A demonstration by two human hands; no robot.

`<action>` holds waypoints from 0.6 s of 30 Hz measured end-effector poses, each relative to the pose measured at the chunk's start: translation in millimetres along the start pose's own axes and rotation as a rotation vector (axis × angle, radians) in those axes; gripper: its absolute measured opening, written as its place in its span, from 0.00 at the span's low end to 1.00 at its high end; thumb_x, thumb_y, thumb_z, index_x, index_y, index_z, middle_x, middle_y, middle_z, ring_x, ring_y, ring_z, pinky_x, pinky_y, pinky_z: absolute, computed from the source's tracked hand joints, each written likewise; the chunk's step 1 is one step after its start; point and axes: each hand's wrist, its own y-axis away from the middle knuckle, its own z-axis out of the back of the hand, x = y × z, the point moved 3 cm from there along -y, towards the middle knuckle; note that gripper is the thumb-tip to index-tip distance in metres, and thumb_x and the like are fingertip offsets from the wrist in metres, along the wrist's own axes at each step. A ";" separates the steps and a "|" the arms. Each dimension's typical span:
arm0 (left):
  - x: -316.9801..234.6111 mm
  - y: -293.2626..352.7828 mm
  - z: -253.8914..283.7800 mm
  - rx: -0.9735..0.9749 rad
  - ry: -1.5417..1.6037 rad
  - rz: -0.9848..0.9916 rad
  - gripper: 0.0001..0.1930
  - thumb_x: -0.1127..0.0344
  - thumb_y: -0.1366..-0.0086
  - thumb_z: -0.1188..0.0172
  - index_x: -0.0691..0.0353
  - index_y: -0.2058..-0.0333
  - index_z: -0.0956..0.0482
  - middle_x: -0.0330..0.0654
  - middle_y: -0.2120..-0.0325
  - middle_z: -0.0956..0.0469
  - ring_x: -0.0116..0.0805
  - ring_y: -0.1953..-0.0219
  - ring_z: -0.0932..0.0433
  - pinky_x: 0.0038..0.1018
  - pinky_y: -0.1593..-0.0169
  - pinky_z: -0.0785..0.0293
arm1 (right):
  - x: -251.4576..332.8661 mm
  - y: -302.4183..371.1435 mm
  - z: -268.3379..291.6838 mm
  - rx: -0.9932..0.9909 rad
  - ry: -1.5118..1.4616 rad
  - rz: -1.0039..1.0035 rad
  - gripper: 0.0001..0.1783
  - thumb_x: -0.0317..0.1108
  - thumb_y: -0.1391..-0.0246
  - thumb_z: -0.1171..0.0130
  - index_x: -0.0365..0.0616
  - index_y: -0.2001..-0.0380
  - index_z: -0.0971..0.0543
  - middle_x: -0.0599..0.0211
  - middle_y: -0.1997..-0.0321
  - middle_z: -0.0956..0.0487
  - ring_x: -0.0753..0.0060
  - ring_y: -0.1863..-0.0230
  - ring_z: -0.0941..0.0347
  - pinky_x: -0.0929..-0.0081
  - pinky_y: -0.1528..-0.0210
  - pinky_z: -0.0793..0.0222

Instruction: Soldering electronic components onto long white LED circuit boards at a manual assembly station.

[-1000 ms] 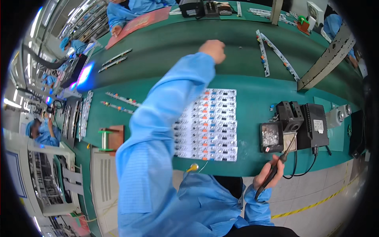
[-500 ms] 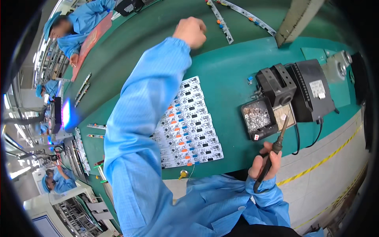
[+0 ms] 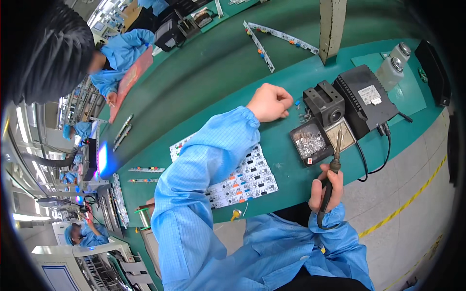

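The right hand (image 3: 326, 190) wraps its fingers around the dark handle of a soldering iron (image 3: 335, 166). The iron points up and away, and its thin tip is over a tan pad (image 3: 348, 138). The left hand (image 3: 269, 103) is out over the green worktop (image 3: 281, 150), with its fingers curled in near the thumb. It may be pinching something tiny, but I cannot tell from here. A small blue bit (image 3: 297, 103) is near its fingertips.

White circuit boards (image 3: 245, 182) lie side by side on the worktop, and the blue left sleeve (image 3: 204, 165) hides some of them. To their right is a dark tray (image 3: 323, 157) with shiny silver bits (image 3: 309, 141) in it. A black stand (image 3: 324, 104) is just behind the tray, next to a black box (image 3: 364, 99). Farther back are 2 white bottles (image 3: 391, 72).
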 end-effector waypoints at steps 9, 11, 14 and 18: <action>-4.1 -112.4 97.6 -0.676 -0.444 0.115 0.19 0.56 0.50 0.40 0.69 0.67 0.21 0.55 0.66 0.22 0.52 0.59 0.24 0.34 0.52 0.29 | 2.8 -3.1 3.4 0.048 0.084 0.021 0.24 0.26 0.52 0.46 0.41 0.50 0.38 0.46 0.59 0.28 0.68 0.72 0.36 0.73 0.70 0.35; -4.6 -135.0 100.7 -0.676 -0.406 0.194 0.20 0.56 0.50 0.40 0.69 0.65 0.22 0.55 0.63 0.22 0.51 0.57 0.24 0.35 0.52 0.29 | 2.0 -1.5 2.6 0.065 0.066 0.019 0.24 0.25 0.53 0.46 0.42 0.50 0.38 0.45 0.58 0.28 0.68 0.73 0.36 0.73 0.71 0.36; -17.0 -159.5 93.8 -0.676 -0.483 0.274 0.21 0.59 0.51 0.42 0.68 0.61 0.23 0.55 0.58 0.24 0.49 0.54 0.25 0.35 0.51 0.29 | 0.6 -4.4 3.7 0.109 0.085 0.017 0.27 0.26 0.53 0.46 0.44 0.48 0.39 0.45 0.58 0.29 0.67 0.73 0.36 0.72 0.71 0.36; -20.1 -187.5 96.0 -0.712 -0.201 0.288 0.19 0.62 0.51 0.44 0.68 0.61 0.23 0.53 0.61 0.23 0.45 0.58 0.23 0.33 0.56 0.27 | 1.0 -5.4 2.4 0.124 0.080 -0.014 0.27 0.26 0.53 0.46 0.45 0.48 0.40 0.45 0.58 0.29 0.67 0.72 0.36 0.72 0.71 0.36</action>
